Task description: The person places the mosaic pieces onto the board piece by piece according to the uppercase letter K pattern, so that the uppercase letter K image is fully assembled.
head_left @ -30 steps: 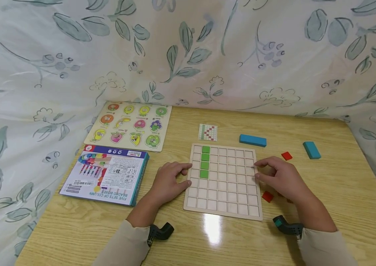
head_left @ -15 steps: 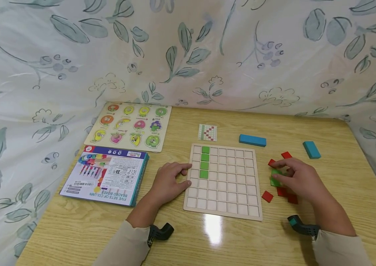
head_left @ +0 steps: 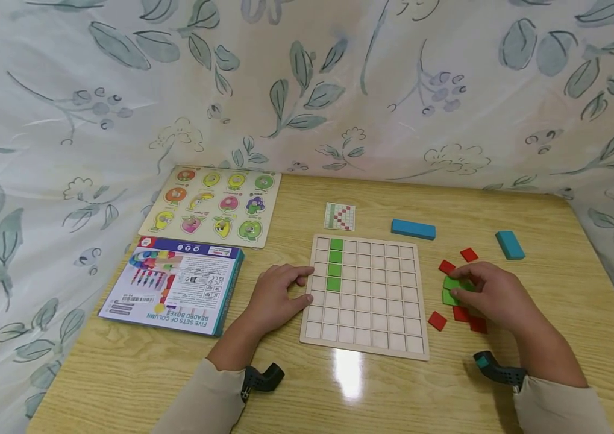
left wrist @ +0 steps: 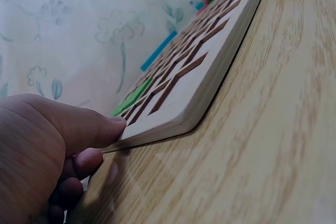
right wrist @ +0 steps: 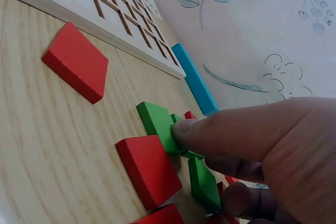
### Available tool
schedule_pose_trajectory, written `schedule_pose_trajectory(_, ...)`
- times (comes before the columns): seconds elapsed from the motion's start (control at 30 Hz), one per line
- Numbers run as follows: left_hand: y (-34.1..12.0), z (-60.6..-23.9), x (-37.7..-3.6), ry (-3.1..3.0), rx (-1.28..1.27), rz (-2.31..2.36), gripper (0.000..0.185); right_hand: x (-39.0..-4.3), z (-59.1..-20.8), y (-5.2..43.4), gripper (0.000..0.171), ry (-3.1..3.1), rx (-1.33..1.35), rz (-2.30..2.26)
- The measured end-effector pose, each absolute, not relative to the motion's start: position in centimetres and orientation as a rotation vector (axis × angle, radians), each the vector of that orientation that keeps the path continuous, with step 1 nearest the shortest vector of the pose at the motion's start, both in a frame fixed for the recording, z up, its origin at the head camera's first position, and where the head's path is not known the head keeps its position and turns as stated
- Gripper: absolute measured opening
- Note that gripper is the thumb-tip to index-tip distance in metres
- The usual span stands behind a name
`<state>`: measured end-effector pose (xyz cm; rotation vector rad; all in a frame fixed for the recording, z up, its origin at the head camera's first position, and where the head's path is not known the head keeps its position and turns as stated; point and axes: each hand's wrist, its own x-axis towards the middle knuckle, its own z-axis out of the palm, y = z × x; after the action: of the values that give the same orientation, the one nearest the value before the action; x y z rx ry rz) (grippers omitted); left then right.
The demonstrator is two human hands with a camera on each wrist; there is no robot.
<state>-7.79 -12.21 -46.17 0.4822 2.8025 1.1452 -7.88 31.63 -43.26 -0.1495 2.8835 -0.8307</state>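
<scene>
Two hands work at a grid board (head_left: 366, 295) on the table (head_left: 556, 313). The left hand (head_left: 276, 295) rests at the board's left edge as it did a second ago, thumb on the rim and fingers loosely curled beneath; it seems to steady the board rather than grip it, though the left wrist view is too close to be sure. The right hand (head_left: 493, 295), which a second ago lay against the board's right edge, has moved out to the loose tiles beside the board and now pinches a green tile (head_left: 452, 288) between thumb and fingers, the tile low over the table. Red tiles (head_left: 437, 320) lie around it, touching or just beside. Four green squares (head_left: 334, 264) fill the board's second column, unchanged. Two blue blocks (head_left: 413, 229) lie further back, near a small pattern card (head_left: 340, 216).
</scene>
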Motion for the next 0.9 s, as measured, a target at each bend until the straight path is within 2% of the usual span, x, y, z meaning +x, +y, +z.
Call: schedule_pose_trajectory(0.9, -12.31, -46.5, -7.97, 2.808, 0.505, 1.131, 0.052, -8.38, -43.36, 31.59, 0.032, 2.832, -0.138, -0.806)
